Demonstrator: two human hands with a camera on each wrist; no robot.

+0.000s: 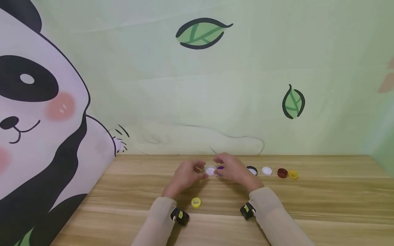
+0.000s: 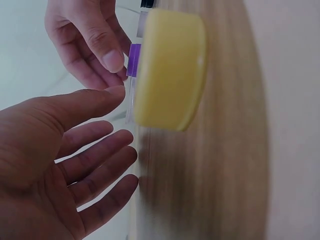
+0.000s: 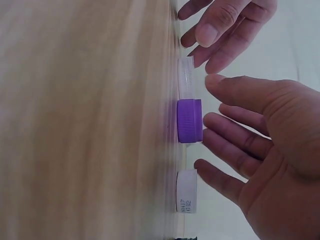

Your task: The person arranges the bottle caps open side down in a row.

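My left hand (image 1: 188,174) is beside the left end of a row of bottle caps, fingers spread and slightly bent, holding nothing. Right there lies a clear cap (image 3: 186,77) with ridged sides, the thumb tip close to it. Touching it is a purple cap (image 3: 189,121), near the fingertips of my right hand (image 1: 235,169), which is also loosely spread and grips nothing. A white cap (image 3: 186,191) with printed digits sits a small gap from the purple one; my right hand hides it in the head view. One yellow cap (image 1: 196,202) lies apart, nearer to me, and looms large in the left wrist view.
Farther right in the row are a black-rimmed cap (image 1: 252,170), a white cap (image 1: 266,171), a dark red cap (image 1: 282,173) and a second yellow cap (image 1: 293,175). The wooden table (image 1: 332,201) ends at a green cloth backdrop (image 1: 147,95) with a panda and leaves.
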